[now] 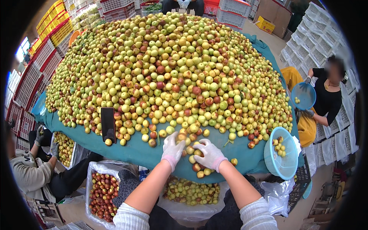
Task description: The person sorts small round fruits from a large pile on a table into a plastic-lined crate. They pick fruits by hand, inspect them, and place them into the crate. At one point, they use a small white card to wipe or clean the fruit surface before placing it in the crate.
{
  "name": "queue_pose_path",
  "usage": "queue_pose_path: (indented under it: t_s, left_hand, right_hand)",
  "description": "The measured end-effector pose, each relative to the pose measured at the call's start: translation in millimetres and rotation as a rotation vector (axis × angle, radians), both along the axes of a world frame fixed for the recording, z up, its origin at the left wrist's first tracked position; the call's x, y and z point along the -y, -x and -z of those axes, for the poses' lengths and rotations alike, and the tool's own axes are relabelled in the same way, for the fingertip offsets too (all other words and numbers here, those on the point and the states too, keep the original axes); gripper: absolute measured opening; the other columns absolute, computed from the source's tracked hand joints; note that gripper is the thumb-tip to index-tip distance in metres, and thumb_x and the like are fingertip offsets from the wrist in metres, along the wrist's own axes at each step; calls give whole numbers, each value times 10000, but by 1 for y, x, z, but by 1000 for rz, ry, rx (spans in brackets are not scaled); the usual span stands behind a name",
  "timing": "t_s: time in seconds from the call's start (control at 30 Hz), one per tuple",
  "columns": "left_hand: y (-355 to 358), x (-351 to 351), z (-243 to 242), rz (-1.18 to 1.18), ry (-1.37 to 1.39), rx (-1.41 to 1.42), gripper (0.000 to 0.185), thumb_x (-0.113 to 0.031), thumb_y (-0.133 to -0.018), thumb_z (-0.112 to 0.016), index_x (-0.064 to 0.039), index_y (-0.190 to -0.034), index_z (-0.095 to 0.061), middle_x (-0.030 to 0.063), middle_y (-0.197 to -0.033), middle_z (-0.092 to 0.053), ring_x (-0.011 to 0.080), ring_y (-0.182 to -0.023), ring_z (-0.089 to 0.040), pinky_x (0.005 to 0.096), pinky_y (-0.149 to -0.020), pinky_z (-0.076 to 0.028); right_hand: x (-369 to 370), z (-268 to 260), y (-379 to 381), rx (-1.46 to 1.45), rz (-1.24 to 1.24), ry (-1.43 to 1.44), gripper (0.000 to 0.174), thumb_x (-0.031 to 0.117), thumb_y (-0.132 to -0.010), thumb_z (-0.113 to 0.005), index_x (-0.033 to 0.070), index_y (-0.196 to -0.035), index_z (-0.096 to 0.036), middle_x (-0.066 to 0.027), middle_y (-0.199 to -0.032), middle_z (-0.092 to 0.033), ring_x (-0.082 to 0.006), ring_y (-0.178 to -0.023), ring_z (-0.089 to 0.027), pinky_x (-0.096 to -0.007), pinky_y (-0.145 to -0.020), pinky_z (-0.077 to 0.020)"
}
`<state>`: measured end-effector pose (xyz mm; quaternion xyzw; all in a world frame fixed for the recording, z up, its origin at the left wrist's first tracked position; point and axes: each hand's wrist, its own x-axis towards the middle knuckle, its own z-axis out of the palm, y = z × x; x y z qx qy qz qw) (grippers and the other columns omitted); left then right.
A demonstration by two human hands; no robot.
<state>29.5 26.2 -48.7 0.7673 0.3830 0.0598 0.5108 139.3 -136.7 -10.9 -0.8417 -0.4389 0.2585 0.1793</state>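
A big heap of green, yellow and reddish-brown jujubes (172, 72) covers a table spread with teal cloth (138, 153). Both hands wear white gloves with pink cuffs. My left hand (173, 149) touches jujubes at the heap's near edge; its palm side is hidden, so a hold cannot be told. My right hand (209, 155) lies over a small group of jujubes (201, 169) at the cloth's front edge, fingers bent against them. Below the edge, between my knees, stands a plastic-lined container of greenish jujubes (191, 191). To its left a lined crate holds redder jujubes (103, 195).
A dark phone (108, 123) leans on the heap. A light-blue basket (281, 166) with several jujubes stands at the right edge. One person (327, 95) at right holds a blue bowl (303, 97); another sits at left (31, 172). Stacked crates (28, 83) stand around.
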Motion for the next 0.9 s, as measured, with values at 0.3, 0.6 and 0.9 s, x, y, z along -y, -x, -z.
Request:
queue_pose_path:
  t_s: [0.3, 0.6, 0.9]
  left_hand:
    - [7, 38, -6, 411, 261, 122, 529, -284, -931, -583, -38, -1389, -485, 245, -1332, -504, 369, -1260, -488, 390, -1092, -389]
    - [17, 21, -12, 181, 448, 173, 448, -215, -965, -571, 12, -1345, -501, 138, -1263, -562, 216, -1142, -526, 315, -988, -432]
    - [26, 6, -16, -164, 462, 184, 589, -236, -955, -590, -20, -1463, -385, 136, -1441, -408, 214, -1197, -474, 319, -1023, -395]
  right_hand:
    - [31, -15, -21, -479, 45, -32, 384, 384, -942, -557, 61, -1109, -680, -164, -1099, -686, -299, -1036, -656, -354, -909, -509]
    - [-47, 8, -110, 579, 381, -122, 632, 436, -875, -607, 214, -1448, -462, -199, -1503, -395, -388, -1344, -414, -502, -1106, -358]
    - [-20, 0, -75, 355, 103, 85, 549, 450, -842, -641, 179, -1316, -579, -160, -1352, -528, -379, -1234, -499, -454, -1049, -436]
